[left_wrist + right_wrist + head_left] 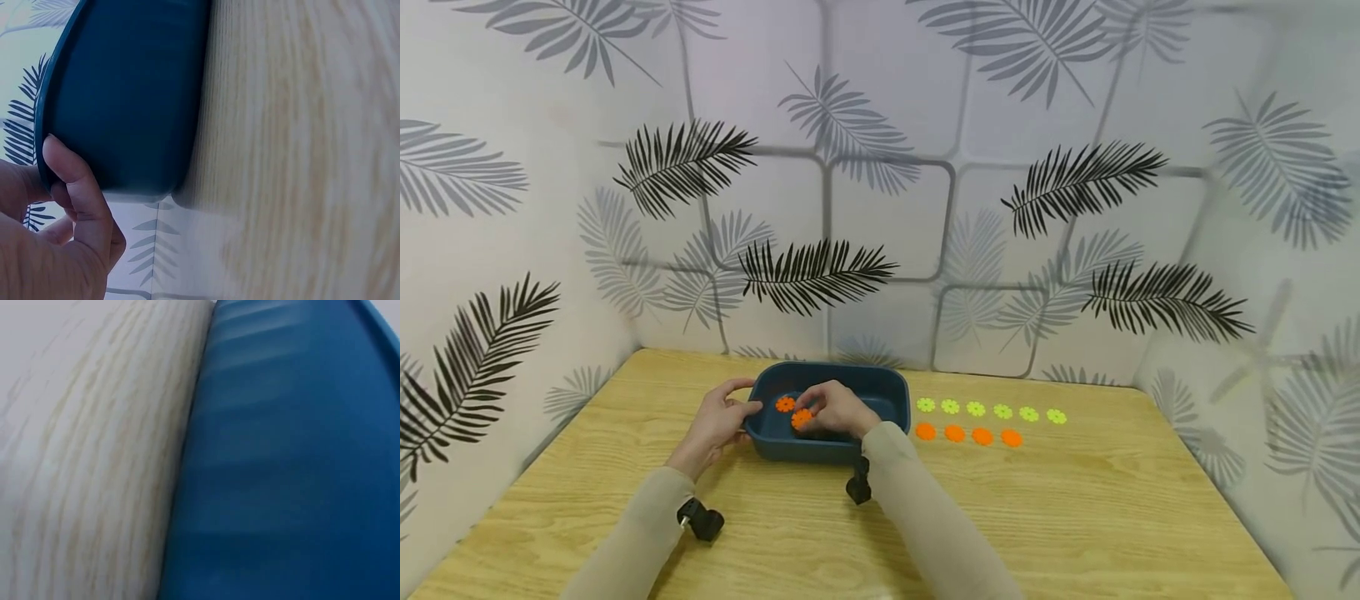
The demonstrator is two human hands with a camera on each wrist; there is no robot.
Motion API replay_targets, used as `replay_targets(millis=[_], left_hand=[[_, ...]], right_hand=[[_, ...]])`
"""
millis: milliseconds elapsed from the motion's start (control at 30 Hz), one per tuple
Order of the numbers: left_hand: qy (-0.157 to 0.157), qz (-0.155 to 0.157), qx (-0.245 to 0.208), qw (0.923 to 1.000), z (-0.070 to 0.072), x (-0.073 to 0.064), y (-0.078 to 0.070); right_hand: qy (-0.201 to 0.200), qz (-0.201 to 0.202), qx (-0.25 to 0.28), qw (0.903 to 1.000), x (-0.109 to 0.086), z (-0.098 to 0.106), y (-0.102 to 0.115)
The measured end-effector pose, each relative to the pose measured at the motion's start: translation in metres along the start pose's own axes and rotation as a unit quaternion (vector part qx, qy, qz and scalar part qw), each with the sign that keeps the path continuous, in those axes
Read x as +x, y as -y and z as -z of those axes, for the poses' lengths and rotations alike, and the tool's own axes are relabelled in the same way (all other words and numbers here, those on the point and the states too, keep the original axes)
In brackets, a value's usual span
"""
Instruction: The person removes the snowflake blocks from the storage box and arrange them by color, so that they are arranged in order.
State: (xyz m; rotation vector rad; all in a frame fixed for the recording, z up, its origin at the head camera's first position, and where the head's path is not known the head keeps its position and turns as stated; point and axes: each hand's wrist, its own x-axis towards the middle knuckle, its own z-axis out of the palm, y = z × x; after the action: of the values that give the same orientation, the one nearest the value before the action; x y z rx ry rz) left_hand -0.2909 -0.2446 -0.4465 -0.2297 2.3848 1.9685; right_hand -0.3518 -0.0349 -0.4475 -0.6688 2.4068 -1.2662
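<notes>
A dark blue plastic basin (pixel 880 379) stands on the wooden table. My left hand (pixel 718 421) grips its left end, thumb over the rim and fingers against the outer wall; the left wrist view shows the same left hand (pixel 75 212) at the rim. Inside the basin, my right hand (pixel 835 408) pinches an orange flower-shaped disc (pixel 802 419) between thumb and fingers. Another orange flower-shaped disc (pixel 785 404) lies in the basin just behind it. In the right wrist view only the basin's outer wall (pixel 281 456) and the table show; the hand is hidden.
Right of the basin, a row of several yellow-green flower-shaped discs (pixel 976 409) lies on the table (pixel 1075 500). In front of it runs a row of several orange discs (pixel 955 433). A leaf-patterned wall (pixel 880 317) rises behind the table.
</notes>
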Motion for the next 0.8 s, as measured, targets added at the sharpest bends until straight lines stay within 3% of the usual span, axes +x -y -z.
replay_targets(millis=[200,467,800], left_hand=[[0.001,-0.006,0.004,1.0,0.0,0.0,0.0],[0.003,-0.007,0.006,1.0,0.0,-0.001,-0.001],[-0.001,-0.002,0.006,1.0,-0.001,0.0,0.0]], right_hand=[[-0.003,0.003,0.034,0.9994,-0.006,0.005,0.001],[0.022,0.024,0.065,0.9974,-0.02,0.018,-0.005],[0.011,0.052,0.052,0.9972,-0.04,0.041,-0.006]])
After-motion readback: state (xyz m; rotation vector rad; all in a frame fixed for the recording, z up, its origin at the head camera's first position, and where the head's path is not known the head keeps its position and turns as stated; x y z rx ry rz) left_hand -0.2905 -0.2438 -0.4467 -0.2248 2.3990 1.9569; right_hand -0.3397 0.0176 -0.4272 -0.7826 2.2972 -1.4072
